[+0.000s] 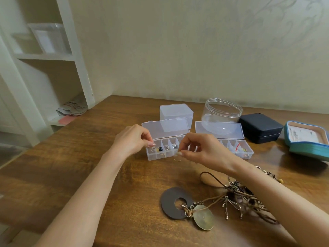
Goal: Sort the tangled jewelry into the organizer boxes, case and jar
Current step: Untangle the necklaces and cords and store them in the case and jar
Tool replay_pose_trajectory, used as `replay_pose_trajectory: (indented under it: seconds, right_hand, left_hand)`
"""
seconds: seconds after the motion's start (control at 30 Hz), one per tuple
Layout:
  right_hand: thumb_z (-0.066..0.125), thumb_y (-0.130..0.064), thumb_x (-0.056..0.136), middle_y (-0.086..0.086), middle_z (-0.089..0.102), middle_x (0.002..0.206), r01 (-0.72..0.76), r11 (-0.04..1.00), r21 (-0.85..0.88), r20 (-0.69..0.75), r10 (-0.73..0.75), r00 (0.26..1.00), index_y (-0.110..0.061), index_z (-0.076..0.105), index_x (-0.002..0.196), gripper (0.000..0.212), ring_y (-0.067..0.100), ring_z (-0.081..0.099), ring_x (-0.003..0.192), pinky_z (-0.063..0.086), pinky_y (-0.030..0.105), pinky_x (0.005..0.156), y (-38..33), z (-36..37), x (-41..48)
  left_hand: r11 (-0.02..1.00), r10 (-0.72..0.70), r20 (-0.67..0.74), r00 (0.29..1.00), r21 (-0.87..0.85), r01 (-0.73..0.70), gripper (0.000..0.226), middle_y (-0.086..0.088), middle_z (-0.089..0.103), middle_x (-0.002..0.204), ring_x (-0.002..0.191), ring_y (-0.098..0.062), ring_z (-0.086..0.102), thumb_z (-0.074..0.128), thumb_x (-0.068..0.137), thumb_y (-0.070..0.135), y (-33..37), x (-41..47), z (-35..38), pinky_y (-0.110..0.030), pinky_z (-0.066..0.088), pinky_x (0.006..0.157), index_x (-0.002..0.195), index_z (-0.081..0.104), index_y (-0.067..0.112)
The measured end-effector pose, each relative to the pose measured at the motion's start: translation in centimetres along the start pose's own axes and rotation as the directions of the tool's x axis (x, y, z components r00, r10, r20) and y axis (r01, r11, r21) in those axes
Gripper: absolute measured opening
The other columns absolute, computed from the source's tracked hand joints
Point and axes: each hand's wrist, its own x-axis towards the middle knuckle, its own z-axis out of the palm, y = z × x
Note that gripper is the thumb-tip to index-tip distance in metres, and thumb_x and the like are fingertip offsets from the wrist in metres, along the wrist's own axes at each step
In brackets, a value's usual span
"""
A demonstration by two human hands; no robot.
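The right hand (pixel 204 150) is pinching a small gold ring (pixel 177 159) over the left box's (pixel 156 157) near edge. The left hand (pixel 131 139) is curling at the box's left end; I cannot tell its grip. Next, I think, the ring needs dropping into a slot.

Soft, warm light fills the room evenly, probably from overhead. The tabletop (pixel 71 175) has a dull sheen toward the right, and a dark, soft shadow lies under the teal case (pixel 308 148). The clear jar (pixel 222 111) catches pale glints. The shelf (pixel 44 57) at left is blurred, its uprights leaning with the wide lens. The small gold piece (pixel 177 158) pinched by the right hand (pixel 201 150) is too smeared to make out.
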Motion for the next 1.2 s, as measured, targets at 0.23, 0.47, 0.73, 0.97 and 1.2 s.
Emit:
replay_pose_trajectory:
  seconds: [0.23,0.47,0.73,0.97,1.2]
  right_hand:
    - [0.063,-0.018,0.09,-0.01,0.058,0.082,0.012,0.985,-0.171,0.051,-0.004,0.999,-0.014,0.066,0.095,0.007,0.001,0.051,0.068,0.04,0.011,0.06,-2.1,1.8,5.6]
    - [0.064,-0.019,0.088,0.005,0.068,0.095,-0.083,0.963,-0.258,0.098,0.111,0.989,-0.007,0.069,0.096,0.015,0.014,0.06,0.081,0.053,0.027,0.077,-3.1,3.8,8.6]
    - [0.064,-0.019,0.089,-0.001,0.058,0.069,-0.239,0.97,-0.03,0.112,0.241,0.964,-0.006,0.068,0.092,0.014,0.007,0.046,0.056,0.036,0.011,0.043,-4.4,2.1,8.8]
    - [0.066,-0.02,0.088,0.001,0.06,0.068,-0.29,0.957,0.012,0.184,0.283,0.941,-0.004,0.069,0.091,0.016,0.009,0.044,0.051,0.037,0.017,0.046,-4.0,2.7,8.4]
    - [0.068,-0.021,0.087,0.003,0.057,0.065,-0.314,0.937,0.156,0.173,0.287,0.942,-0.004,0.068,0.089,0.017,0.01,0.042,0.05,0.037,0.017,0.042,-4.2,1.8,8.3]
  left_hand:
    - [0.997,-0.073,-0.387,0.919,-0.058,0.055,0.009,0.007,0.061,0.095,0.086,-0.009,0.052,0.059,0.091,0.029,-0.5,0.3,-0.3,-0.022,0.038,0.059,0.098,0.061,0.023]
    - [0.998,-0.036,-0.596,0.802,-0.059,0.0,0.016,0.003,0.067,0.092,0.079,-0.01,0.052,0.051,0.096,0.031,-1.0,0.5,-0.4,-0.021,0.03,0.05,0.098,0.059,0.017]
    - [0.998,-0.043,-0.612,0.79,-0.063,0.005,0.021,0.0,0.066,0.096,0.078,-0.011,0.05,0.05,0.096,0.032,-0.8,0.2,-0.5,-0.023,0.032,0.052,0.1,0.059,0.014]
    - [0.998,-0.042,-0.623,0.781,-0.06,0.006,0.02,-0.001,0.065,0.095,0.076,-0.01,0.049,0.05,0.096,0.031,-0.6,0.1,-0.4,-0.018,0.029,0.05,0.098,0.06,0.013]
    - [0.999,-0.037,-0.624,0.78,-0.053,0.006,0.02,-0.001,0.065,0.095,0.076,-0.01,0.049,0.05,0.096,0.031,-0.5,0.0,-0.5,-0.016,0.027,0.049,0.098,0.06,0.013]
